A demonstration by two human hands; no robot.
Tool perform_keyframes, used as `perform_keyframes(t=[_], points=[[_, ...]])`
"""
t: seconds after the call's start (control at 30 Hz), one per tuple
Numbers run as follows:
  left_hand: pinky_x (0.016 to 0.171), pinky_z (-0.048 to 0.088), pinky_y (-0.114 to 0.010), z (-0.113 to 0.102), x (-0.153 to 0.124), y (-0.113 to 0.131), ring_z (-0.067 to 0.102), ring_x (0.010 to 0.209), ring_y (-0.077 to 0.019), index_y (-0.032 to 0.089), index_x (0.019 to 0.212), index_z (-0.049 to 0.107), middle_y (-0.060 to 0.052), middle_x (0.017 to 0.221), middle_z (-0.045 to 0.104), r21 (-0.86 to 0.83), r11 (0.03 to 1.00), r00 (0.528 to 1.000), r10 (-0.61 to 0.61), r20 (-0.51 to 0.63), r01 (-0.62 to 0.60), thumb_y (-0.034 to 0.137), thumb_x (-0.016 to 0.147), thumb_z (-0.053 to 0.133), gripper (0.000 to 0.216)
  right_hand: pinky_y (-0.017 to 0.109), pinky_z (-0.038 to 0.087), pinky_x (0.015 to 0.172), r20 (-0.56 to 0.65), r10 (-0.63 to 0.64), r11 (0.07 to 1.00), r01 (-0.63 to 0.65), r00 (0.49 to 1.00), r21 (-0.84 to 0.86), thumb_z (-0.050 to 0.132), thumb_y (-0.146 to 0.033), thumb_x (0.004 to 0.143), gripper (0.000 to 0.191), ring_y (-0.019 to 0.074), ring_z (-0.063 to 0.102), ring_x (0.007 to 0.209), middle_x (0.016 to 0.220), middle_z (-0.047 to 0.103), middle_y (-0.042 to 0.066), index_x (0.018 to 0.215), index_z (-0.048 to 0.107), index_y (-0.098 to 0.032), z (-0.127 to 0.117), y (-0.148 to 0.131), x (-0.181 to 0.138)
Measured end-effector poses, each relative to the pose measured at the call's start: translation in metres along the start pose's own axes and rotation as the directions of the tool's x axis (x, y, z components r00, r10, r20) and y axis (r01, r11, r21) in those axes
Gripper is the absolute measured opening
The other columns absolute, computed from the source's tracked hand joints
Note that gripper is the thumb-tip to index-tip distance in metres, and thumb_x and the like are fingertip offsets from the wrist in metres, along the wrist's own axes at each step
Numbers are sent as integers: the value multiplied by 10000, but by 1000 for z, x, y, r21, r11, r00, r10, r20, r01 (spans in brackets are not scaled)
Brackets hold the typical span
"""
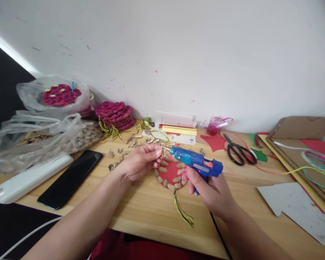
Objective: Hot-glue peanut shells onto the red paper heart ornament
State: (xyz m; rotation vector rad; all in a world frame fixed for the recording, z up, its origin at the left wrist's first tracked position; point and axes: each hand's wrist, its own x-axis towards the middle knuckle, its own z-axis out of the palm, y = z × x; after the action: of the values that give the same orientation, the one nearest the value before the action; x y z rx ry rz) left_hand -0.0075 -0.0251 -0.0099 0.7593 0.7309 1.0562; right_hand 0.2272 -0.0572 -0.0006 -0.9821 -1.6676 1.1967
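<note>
Head view: mid-frame, the left hand point(142, 162) pinches a peanut point(163, 152) right at the nozzle point(166, 148) of the glue gun point(188, 157), gripped by the wrapped right hand point(209, 191) over the red disc point(171, 175). A slip could burn the left hand; overlong squeezing could drip onto the disc.

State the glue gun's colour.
The glue gun is blue, lighter toward its metal nozzle; the head view shows this best.

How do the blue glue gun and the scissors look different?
The glue gun is mostly blue, but the scissors have black handles. The right hand grips the glue gun, while no hand touches the scissors. The glue gun has one nozzle; the scissors have two handle loops. Both are tools.
</note>
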Motion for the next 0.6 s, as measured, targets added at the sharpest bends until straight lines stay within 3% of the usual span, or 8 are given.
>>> perform_keyframes(t=[0.6], points=[[566,493,-152,-2,0,-1,571,572,-62,100,743,704,-18,691,647,2,1000,1000,-1,19,1,331,676,960,351,248,442,471,29,33,998,-31,999,-47,574,-572,989,453,123,546,499,599,542,-12,734,571,-196,-1,-5,0]])
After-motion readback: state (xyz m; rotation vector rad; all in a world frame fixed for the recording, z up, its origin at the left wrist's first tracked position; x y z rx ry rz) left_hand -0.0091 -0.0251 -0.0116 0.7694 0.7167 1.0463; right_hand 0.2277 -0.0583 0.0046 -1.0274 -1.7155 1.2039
